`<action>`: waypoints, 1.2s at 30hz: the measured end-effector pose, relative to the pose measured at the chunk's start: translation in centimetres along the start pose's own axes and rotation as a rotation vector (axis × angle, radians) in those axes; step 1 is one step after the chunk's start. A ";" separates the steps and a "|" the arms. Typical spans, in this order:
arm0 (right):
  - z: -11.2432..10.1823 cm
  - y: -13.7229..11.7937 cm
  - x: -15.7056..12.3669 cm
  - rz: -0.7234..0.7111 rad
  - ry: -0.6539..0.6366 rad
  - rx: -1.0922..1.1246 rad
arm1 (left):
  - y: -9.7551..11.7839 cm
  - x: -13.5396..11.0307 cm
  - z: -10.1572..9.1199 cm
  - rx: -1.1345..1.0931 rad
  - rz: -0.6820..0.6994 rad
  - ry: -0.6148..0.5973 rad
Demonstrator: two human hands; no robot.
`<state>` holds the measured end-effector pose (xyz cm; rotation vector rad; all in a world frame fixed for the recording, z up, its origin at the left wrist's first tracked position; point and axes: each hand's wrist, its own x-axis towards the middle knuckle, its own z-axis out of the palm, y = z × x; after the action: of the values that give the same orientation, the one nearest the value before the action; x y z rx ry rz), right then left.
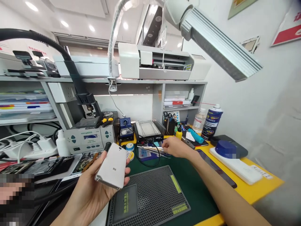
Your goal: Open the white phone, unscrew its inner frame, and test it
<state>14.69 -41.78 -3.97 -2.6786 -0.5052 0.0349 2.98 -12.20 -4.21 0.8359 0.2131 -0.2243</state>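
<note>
My left hand point(94, 185) is wrapped round a white smartphone point(113, 166) with an MI logo on its back, tilted above the left edge of the grey perforated mat point(152, 191). My right hand point(176, 147) reaches to the back of the bench, its fingers curled together beside several thin tools point(150, 148) that look like tweezers. What its fingertips hold, if anything, is too small to make out. Under those tools lies a blue case point(143, 154). Two small round tins point(129, 147) stand between the phone and the case.
A hot-air station point(89, 138) and a soldering station point(126, 128) stand at the back. Opened phones point(87, 161) lie on the left. To the right are a dark phone screen point(216, 169), a spray can point(212, 122) and a blue round container point(225, 149). A lamp point(221, 40) hangs overhead.
</note>
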 end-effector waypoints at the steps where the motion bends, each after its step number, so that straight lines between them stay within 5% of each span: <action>1: 0.4 -0.1 0.1 0.010 -0.026 -0.054 | 0.0 -0.1 0.0 -0.001 -0.016 0.002; 11: 0.3 0.1 0.1 0.022 -0.148 -0.264 | -0.4 -1.1 0.7 0.016 -0.070 -0.085; 25: 0.1 0.2 0.1 0.079 -0.203 -0.174 | -0.6 -1.9 1.6 0.036 -0.094 -0.081; 31: -2.1 0.4 -1.1 0.069 -0.030 -0.026 | -1.9 -1.4 0.8 -0.009 -0.075 -0.162; 36: -3.3 -1.9 -2.8 0.006 0.185 0.235 | -3.0 -0.8 0.2 0.089 0.088 -0.161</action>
<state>11.77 -42.41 -0.37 -2.4241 -0.4079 -0.1415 1.37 -14.15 -5.98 0.9091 0.0160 -0.2187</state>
